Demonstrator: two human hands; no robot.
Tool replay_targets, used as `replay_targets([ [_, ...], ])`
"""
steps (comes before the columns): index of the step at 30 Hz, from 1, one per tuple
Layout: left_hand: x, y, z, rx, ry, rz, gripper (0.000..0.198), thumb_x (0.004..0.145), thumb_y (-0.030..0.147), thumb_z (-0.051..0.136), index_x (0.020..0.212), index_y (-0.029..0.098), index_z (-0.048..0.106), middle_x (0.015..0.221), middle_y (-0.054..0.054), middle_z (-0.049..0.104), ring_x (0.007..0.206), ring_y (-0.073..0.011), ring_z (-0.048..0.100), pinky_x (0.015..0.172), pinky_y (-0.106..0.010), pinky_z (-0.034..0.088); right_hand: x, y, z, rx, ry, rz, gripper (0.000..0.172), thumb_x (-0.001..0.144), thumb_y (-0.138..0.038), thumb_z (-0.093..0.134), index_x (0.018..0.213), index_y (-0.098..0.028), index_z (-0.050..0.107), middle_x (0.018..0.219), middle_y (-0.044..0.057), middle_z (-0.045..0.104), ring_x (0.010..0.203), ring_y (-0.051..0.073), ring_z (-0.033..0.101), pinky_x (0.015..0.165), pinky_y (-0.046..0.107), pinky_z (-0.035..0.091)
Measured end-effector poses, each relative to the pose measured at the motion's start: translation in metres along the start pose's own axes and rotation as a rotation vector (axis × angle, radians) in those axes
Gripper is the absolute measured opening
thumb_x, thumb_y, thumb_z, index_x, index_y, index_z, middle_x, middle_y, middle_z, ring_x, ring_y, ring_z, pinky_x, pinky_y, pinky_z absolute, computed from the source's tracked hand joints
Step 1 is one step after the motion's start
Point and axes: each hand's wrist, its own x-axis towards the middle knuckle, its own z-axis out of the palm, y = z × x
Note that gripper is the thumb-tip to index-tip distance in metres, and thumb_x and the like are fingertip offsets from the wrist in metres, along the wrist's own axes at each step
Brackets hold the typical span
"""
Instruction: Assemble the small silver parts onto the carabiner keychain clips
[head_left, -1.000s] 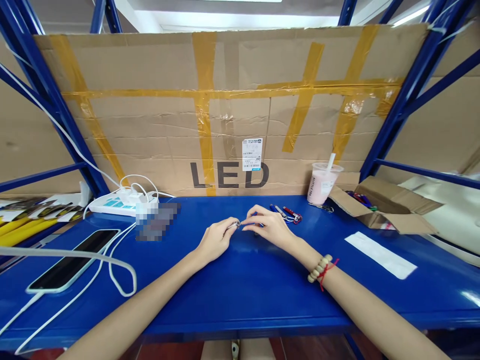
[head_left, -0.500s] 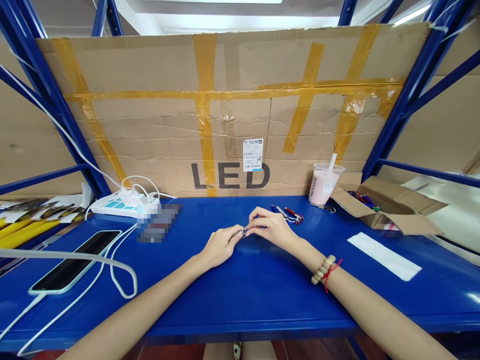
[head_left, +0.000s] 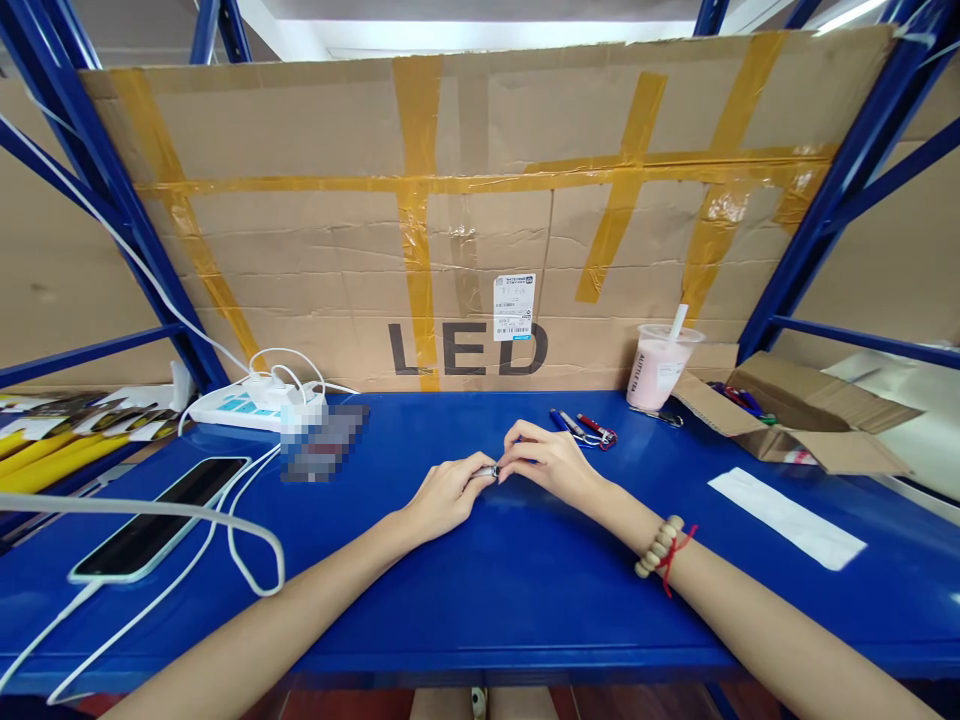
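Above the blue tabletop (head_left: 450,600), my left hand (head_left: 444,497) is closed around a small silver cylinder (head_left: 487,471), much of it hidden by the fingers. The thumb and fingertips of my right hand (head_left: 551,465) pinch together at the cylinder's dark right end. Just behind my right hand lie several small metal tubes, including a blue one (head_left: 558,420) and a red one (head_left: 590,424), with carabiner clips beside them. A bracelet of pale beads (head_left: 660,547) with a red string circles my right wrist.
At the left are a charging phone (head_left: 161,515), white cables, a power strip (head_left: 240,408) and yellow-handled tools (head_left: 67,450). To the right stand a pink drink cup (head_left: 660,370), an open cardboard box (head_left: 847,452) and a white paper strip (head_left: 787,518). Taped cardboard (head_left: 322,270) closes the back.
The silver cylinder has turned so that more of its side shows between my hands. The view has shifted slightly, and both hands stay together at the cylinder.
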Motion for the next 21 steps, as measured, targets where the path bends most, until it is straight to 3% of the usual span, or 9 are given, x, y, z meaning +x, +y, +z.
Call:
replay_targets([
  [4,-0.001,-0.001,0.001,-0.041,0.019,-0.032,0.012,0.09,0.029,0.035,0.089,0.022,0.045,0.071,0.004,0.06,0.064,-0.0137,0.058,0.06,-0.022,0.037,0.0,-0.002,0.002,0.02,0.001,0.043,0.027,0.086,-0.037,0.05,0.074,-0.021,0.069,0.084,0.003,0.061,0.063,0.008,0.055,0.053,0.019,0.038],
  [9,-0.002,-0.002,0.001,-0.011,0.029,-0.009,0.01,0.09,0.026,0.035,0.083,0.022,0.04,0.075,0.002,0.062,0.066,-0.0152,0.06,0.058,-0.022,0.037,0.002,-0.007,0.006,0.209,-0.008,0.247,0.027,0.079,-0.041,0.058,0.069,-0.02,0.069,0.078,0.003,0.06,0.062,0.01,0.055,0.056,0.021,0.041],
  [15,-0.003,-0.002,0.002,0.015,0.051,0.031,0.01,0.089,0.023,0.037,0.079,0.022,0.041,0.079,0.001,0.064,0.069,-0.0155,0.062,0.06,-0.022,0.04,0.006,-0.012,0.004,0.258,-0.091,0.426,0.019,0.073,-0.037,0.066,0.064,-0.019,0.069,0.071,0.001,0.059,0.057,0.01,0.053,0.055,0.023,0.04],
  [21,-0.002,-0.003,0.002,0.035,0.073,-0.008,0.011,0.088,0.025,0.039,0.08,0.021,0.044,0.079,0.001,0.065,0.071,-0.0156,0.063,0.06,-0.022,0.041,0.006,-0.012,0.009,0.326,-0.075,0.537,0.013,0.07,-0.03,0.067,0.063,-0.019,0.069,0.069,0.002,0.059,0.059,0.011,0.052,0.054,0.023,0.04],
])
